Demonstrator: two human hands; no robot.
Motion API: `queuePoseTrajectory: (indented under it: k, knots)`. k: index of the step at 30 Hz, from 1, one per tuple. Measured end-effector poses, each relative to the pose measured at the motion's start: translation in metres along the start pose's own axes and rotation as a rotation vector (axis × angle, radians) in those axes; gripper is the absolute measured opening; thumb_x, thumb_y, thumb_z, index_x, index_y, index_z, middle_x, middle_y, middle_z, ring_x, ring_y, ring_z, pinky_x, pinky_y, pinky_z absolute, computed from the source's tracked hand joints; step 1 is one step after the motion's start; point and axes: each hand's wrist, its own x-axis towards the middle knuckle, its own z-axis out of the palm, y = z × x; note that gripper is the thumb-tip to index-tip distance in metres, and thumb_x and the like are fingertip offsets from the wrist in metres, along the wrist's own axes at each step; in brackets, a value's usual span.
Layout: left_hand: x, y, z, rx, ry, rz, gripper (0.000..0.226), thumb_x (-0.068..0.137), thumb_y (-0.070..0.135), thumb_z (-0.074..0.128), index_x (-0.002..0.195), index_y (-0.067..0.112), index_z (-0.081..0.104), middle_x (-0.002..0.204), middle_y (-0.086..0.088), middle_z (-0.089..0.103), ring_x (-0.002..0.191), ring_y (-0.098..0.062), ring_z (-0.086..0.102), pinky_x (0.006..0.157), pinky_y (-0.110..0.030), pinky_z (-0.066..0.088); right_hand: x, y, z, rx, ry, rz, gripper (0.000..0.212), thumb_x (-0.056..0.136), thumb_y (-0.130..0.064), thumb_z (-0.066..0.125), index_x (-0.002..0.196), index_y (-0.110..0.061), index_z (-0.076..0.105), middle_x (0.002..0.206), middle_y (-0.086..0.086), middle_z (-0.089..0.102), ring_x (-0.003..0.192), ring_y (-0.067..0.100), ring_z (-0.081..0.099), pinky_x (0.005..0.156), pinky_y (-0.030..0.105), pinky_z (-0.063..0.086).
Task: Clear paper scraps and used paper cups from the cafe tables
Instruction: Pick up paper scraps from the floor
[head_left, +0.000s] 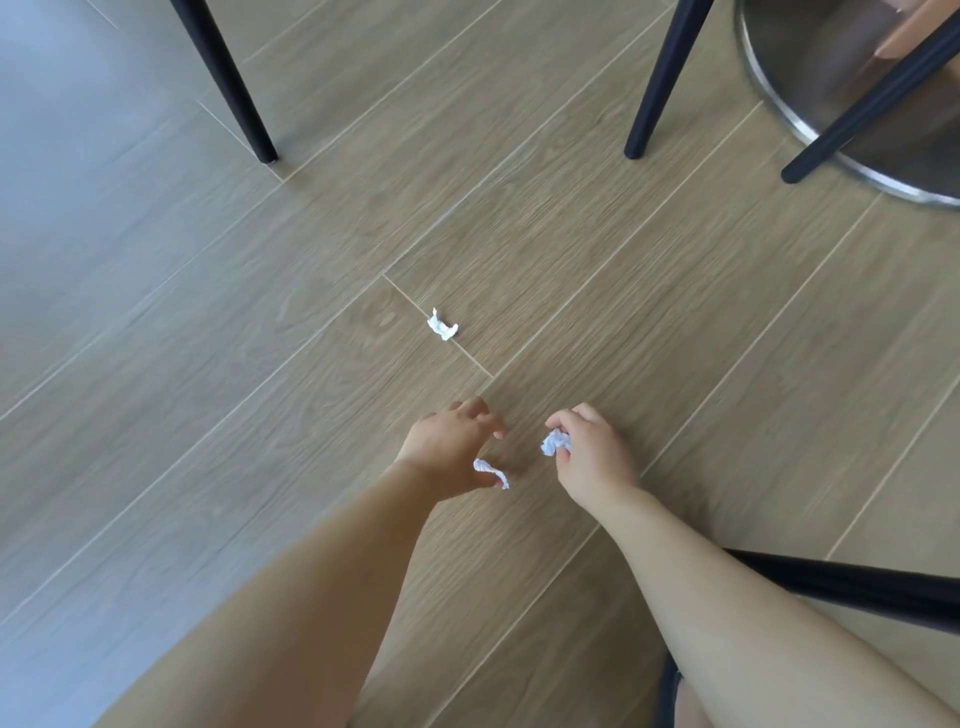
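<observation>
A small white crumpled paper scrap (442, 326) lies on the wooden floor, a short way ahead of both hands. My left hand (449, 444) reaches forward low over the floor with its fingers spread, and a second thin scrap (491, 472) is pinched at its thumb. Beside it, my right hand (595, 449) has its fingers curled round a crumpled paper ball (556, 442). No paper cup is in view.
Black chair legs (236, 88) (657, 88) stand at the far left and far right. A round metal table base (831, 130) sits at the top right with another black leg (872, 104) across it. A black bar (852, 584) crosses behind my right forearm.
</observation>
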Motion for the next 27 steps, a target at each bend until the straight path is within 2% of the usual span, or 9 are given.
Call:
queuePoseTrajectory:
  k: [5,10,13,17,23,27]
  knots:
    - [-0.001,-0.001,0.008,0.083,-0.016,0.012,0.022,0.087,0.036,0.059,0.107,0.027,0.056,0.122,0.007,0.048,0.111,-0.014,0.046,0.085,-0.03,0.041,0.003,-0.007,0.004,0.018,-0.019,-0.024,0.02,0.083,-0.003,0.052,0.097,-0.015,0.06,0.101,-0.001,0.055,0.083,0.018,0.056,0.071,0.032,0.05]
    - [-0.001,-0.006,0.006,-0.003,0.079,-0.103,0.016,0.091,0.035,0.052,0.104,0.028,0.058,0.109,0.006,0.056,0.099,-0.015,0.053,0.067,-0.027,0.042,0.006,-0.012,0.004,0.057,-0.001,-0.046,0.009,0.085,-0.011,0.055,0.087,-0.018,0.06,0.096,-0.005,0.056,0.077,0.016,0.057,0.068,0.036,0.052]
    - [-0.001,-0.011,0.002,-0.062,0.113,-0.163,0.019,0.089,0.037,0.056,0.107,0.03,0.056,0.106,0.008,0.057,0.097,-0.015,0.054,0.063,-0.027,0.042,0.009,-0.017,0.003,0.096,0.023,-0.054,0.01,0.085,-0.013,0.056,0.091,-0.019,0.06,0.099,-0.006,0.056,0.082,0.017,0.058,0.071,0.037,0.052]
    - [0.002,-0.008,-0.001,-0.1,0.105,-0.173,0.032,0.086,0.033,0.059,0.117,0.028,0.051,0.115,0.007,0.053,0.103,-0.016,0.054,0.063,-0.028,0.041,0.012,-0.02,0.001,0.097,0.026,-0.055,0.022,0.083,-0.014,0.06,0.104,-0.02,0.057,0.109,-0.007,0.052,0.084,0.014,0.057,0.075,0.036,0.051]
    - [0.011,-0.003,-0.001,-0.056,0.089,-0.124,0.042,0.088,0.018,0.059,0.125,0.033,0.045,0.126,0.007,0.044,0.11,-0.016,0.049,0.066,-0.029,0.046,0.009,-0.017,0.001,0.071,-0.001,-0.039,0.027,0.083,-0.011,0.061,0.107,-0.02,0.055,0.114,-0.007,0.049,0.086,0.013,0.055,0.077,0.033,0.05]
    - [0.019,-0.001,0.002,-0.019,0.083,-0.128,0.045,0.086,0.011,0.06,0.123,0.033,0.046,0.123,0.005,0.043,0.106,-0.016,0.049,0.062,-0.027,0.041,0.007,-0.014,0.0,0.065,-0.023,-0.031,0.028,0.083,-0.011,0.059,0.109,-0.021,0.054,0.115,-0.007,0.048,0.087,0.015,0.055,0.076,0.032,0.049]
